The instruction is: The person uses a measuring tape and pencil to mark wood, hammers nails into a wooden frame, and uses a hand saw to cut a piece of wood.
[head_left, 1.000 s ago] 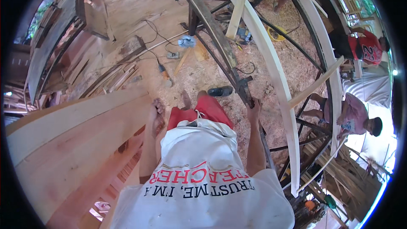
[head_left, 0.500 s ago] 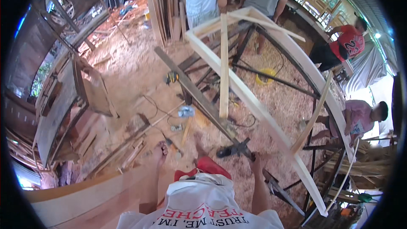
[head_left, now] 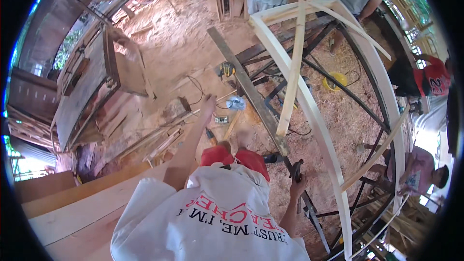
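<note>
At four-thirty I have the right hand gripping a dark tool; whether the left hand, toward ten, is wide, I can't tell. At three, the curved frame looks partly assembled, slats across; what remains is unclear.

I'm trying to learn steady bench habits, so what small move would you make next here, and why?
I'd probably bring the left hand over to steady the dark plank. The right hand holds a black tool by the plank's near end, while the left is held out apart from the plank, so a second hand might keep it from shifting.
</note>
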`<state>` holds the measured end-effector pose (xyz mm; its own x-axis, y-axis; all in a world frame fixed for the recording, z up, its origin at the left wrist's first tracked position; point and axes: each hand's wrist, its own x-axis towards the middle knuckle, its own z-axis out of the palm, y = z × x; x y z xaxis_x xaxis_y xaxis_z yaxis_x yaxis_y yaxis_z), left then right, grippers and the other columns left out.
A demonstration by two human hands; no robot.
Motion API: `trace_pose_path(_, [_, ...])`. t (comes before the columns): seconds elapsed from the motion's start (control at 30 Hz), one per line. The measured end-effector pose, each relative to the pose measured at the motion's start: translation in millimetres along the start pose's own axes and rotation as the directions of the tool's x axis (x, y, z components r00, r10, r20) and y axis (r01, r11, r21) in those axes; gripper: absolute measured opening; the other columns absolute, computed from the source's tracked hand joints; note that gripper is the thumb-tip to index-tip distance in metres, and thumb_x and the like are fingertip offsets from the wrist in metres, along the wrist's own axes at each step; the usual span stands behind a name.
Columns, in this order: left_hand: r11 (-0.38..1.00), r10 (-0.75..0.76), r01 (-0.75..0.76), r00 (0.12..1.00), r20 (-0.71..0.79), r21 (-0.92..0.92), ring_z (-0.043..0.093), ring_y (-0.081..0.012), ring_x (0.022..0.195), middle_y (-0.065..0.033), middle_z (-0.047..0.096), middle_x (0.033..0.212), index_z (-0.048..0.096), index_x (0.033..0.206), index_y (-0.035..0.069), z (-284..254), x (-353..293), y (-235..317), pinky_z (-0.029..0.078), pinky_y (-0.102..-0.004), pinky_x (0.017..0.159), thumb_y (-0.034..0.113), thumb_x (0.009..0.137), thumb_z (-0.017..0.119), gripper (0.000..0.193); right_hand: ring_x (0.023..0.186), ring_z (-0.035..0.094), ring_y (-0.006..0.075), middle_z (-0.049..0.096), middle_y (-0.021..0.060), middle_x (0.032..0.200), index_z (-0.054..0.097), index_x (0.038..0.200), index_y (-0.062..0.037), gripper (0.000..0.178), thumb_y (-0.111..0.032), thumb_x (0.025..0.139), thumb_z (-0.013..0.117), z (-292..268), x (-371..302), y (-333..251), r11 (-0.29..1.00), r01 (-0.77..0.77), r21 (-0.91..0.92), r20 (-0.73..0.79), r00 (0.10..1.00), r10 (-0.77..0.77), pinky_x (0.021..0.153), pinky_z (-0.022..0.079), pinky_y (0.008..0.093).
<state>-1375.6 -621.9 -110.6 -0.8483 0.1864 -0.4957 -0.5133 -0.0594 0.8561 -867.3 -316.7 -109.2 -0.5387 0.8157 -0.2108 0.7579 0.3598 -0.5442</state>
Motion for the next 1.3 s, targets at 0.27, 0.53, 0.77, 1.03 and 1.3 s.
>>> trace_pose_path(0.27, [0.289, 0.477, -0.367, 0.856, 0.199, 0.884, 0.061, -0.043, 0.12, -0.0258, 0.06, 0.126, 0.052, 0.137, 0.005, 77.2, 48.4, 93.2, 0.052, -0.0489, 0.093, 0.036, 0.075, 0.084, 0.076, 0.084, 0.055, 0.0342, 0.058, 0.0167, 0.094, 0.062, 0.105, 0.004, 0.025, -0.01, 0.087, 0.071, -32.9, -21.2, -47.6, 0.992, -0.095, 0.08, -0.251, 0.962, 0.112, 0.076, 0.045, 0.0439])
trace_pose_path(0.53, [0.219, 0.371, -0.349, 0.893, 0.253, 0.911, 0.062, -0.0414, 0.108, -0.0214, 0.058, 0.12, 0.054, 0.127, 0.004, 72.3, 85.9, 109.1, 0.053, -0.0501, 0.089, 0.038, 0.077, 0.084, 0.068, 0.087, 0.06, 0.0293, 0.062, 0.0162, 0.093, 0.063, 0.11, 0.0042, 0.028, -0.016, 0.091, 0.07, -39.5, 35.2, -214.4, 0.99, 0.063, 0.125, -0.262, 0.965, -0.028, 0.081, 0.048, 0.0432])
trace_pose_path(0.77, [0.343, 0.499, -0.589, 0.774, 0.389, 0.732, 0.064, -0.0406, 0.105, -0.02, 0.062, 0.119, 0.059, 0.126, 0.0, 24.4, 125.9, 171.5, 0.052, -0.0455, 0.089, 0.039, 0.077, 0.084, 0.067, 0.099, 0.063, 0.0403, 0.062, 0.0205, 0.102, 0.066, 0.118, -0.0015, 0.037, -0.015, 0.084, 0.075, 44.0, 184.6, -373.3, 0.998, -0.036, 0.052, -0.361, 0.931, 0.053, 0.085, 0.05, 0.0479])
trace_pose_path(1.03, [0.694, 0.522, -0.544, 0.831, 0.191, 0.471, 0.059, -0.0193, 0.099, -0.0091, 0.061, 0.107, 0.055, 0.127, 0.001, -164.3, 270.9, 272.2, 0.052, -0.0326, 0.08, 0.01, 0.084, 0.082, 0.05, 0.102, 0.062, 0.0423, 0.065, 0.02, 0.104, 0.07, 0.114, -0.0044, 0.04, -0.025, 0.081, 0.08, 88.5, 317.9, -405.7, 0.968, -0.245, -0.055, -0.552, 0.815, 0.175, 0.087, 0.05, 0.0503])
trace_pose_path(1.3, [0.824, 0.375, -0.425, 0.905, 0.201, 0.374, 0.061, -0.0116, 0.087, -0.0031, 0.062, 0.1, 0.058, 0.122, 0.005, -306.5, 398.2, 325.0, 0.049, -0.0286, 0.078, 0.008, 0.085, 0.08, 0.043, 0.114, 0.061, 0.0389, 0.068, 0.015, 0.112, 0.07, 0.117, -0.0143, 0.042, -0.039, 0.082, 0.075, 100.3, 323.7, -471.1, 0.851, -0.508, -0.135, -0.487, 0.782, 0.389, 0.095, 0.048, 0.0527])
